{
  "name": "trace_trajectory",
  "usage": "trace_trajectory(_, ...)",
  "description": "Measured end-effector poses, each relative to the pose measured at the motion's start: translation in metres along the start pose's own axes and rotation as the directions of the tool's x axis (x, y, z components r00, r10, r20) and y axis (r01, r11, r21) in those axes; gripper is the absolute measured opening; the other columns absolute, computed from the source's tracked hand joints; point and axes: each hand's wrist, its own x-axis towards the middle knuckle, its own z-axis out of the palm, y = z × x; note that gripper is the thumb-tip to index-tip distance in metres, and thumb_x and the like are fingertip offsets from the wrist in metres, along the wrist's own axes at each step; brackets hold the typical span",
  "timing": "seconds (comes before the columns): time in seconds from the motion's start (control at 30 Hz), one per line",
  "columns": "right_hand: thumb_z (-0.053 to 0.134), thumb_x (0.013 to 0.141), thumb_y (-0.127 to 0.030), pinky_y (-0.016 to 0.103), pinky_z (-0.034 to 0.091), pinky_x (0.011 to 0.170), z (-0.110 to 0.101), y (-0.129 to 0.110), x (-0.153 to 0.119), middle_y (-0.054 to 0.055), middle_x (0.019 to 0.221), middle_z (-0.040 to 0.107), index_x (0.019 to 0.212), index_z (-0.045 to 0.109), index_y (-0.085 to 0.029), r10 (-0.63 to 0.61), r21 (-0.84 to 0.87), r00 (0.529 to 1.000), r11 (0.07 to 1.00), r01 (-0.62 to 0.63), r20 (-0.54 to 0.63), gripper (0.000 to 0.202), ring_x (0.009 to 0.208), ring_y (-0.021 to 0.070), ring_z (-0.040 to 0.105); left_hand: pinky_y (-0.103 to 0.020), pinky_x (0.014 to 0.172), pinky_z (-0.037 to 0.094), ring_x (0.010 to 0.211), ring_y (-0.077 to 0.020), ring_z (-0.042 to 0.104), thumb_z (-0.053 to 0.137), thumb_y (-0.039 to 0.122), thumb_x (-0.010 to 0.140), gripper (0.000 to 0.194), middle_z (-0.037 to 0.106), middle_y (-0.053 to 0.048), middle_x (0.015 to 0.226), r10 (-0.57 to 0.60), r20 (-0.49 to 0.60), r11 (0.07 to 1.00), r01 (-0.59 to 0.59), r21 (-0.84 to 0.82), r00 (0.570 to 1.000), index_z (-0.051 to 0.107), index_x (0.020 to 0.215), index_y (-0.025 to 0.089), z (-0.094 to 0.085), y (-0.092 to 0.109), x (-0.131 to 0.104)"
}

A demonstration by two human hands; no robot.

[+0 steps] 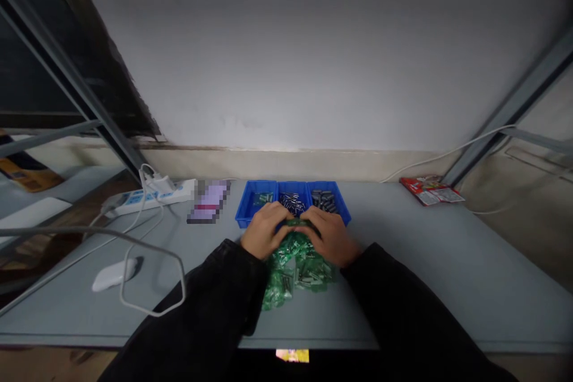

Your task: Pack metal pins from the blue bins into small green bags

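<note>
Grey surface (425, 286) against a pale wall. On it, toward the back, a blue three-compartment tray (242, 210). In front, a heap of green plastic packets (311, 274), some lying beneath the wrists. Left hand (267, 230) and right hand (330, 236) nearly meet over the heap; each grip pinches a green packet's upper edge (295, 222). Right compartment: dark cylinders (323, 198). Middle: slim metal pins (290, 200).
</note>
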Motion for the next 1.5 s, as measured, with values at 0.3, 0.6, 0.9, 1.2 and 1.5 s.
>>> trace_trajectory(0.3, 0.042, 0.107, -0.032, 0.027, 0.036, 0.061, 0.005, 0.003, 0.0, 0.0, 0.074, 0.058, 0.079, 0.048, -0.021, -0.049, -0.132, 0.997, 0.99, 0.04, -0.063, 0.03, 0.064, 0.0139, 0.054, -0.039, 0.087, 0.048, 0.091, -0.0209, 0.058, 0.059, 0.031, 0.099, 0.015, 0.069, -0.006, 0.094, -0.01, 0.058, 0.992, 0.017, -0.123, 0.998, 0.066, 0.102, 0.019, -0.004, 0.005, 0.007)
trace_trajectory(0.6, 0.051, 0.101, -0.027, 0.033, 0.05, 0.082, -0.002, -0.004, 0.003, 0.007, 0.092, 0.065, 0.096, 0.057, -0.021, 0.056, 0.045, 0.981, 0.998, -0.048, -0.185, 0.01, 0.091, 0.0202, 0.062, -0.037, 0.079, 0.046, 0.085, -0.0214, 0.056, 0.054, 0.032, 0.1, 0.018, 0.062, -0.006, 0.087, -0.135, 0.02, 0.989, 0.136, -0.059, 0.991, 0.064, 0.093, 0.018, -0.002, 0.006, 0.002)
trace_trajectory(0.9, 0.053, 0.1, -0.028, 0.031, 0.046, 0.073, -0.003, -0.002, 0.003, 0.004, 0.082, 0.06, 0.083, 0.053, -0.021, 0.012, 0.094, 0.994, 0.996, -0.001, -0.113, 0.018, 0.079, 0.0168, 0.058, -0.036, 0.08, 0.046, 0.085, -0.0208, 0.056, 0.055, 0.037, 0.1, 0.023, 0.064, -0.006, 0.086, -0.099, -0.001, 0.981, 0.097, -0.168, 0.995, 0.064, 0.091, 0.017, -0.005, 0.009, 0.004)
trace_trajectory(1.2, 0.049, 0.103, -0.035, 0.029, 0.044, 0.067, -0.002, 0.005, 0.0, 0.002, 0.079, 0.06, 0.078, 0.053, -0.02, 0.017, 0.068, 1.0, 0.998, -0.017, -0.006, 0.03, 0.071, 0.0144, 0.055, -0.035, 0.071, 0.039, 0.074, -0.0196, 0.051, 0.047, 0.044, 0.103, 0.038, 0.056, -0.003, 0.071, -0.05, -0.025, 0.998, 0.049, -0.041, 0.998, 0.057, 0.076, 0.018, -0.004, 0.004, 0.002)
trace_trajectory(1.5, 0.048, 0.104, -0.035, 0.032, 0.048, 0.074, 0.003, 0.008, -0.001, 0.005, 0.079, 0.066, 0.081, 0.059, -0.019, 0.013, 0.041, 0.997, 0.999, -0.01, -0.078, 0.03, 0.076, 0.0175, 0.061, -0.034, 0.074, 0.041, 0.077, -0.019, 0.054, 0.048, 0.044, 0.103, 0.036, 0.062, -0.003, 0.077, -0.074, -0.023, 0.997, 0.073, -0.007, 0.997, 0.061, 0.083, 0.018, -0.003, 0.005, 0.002)
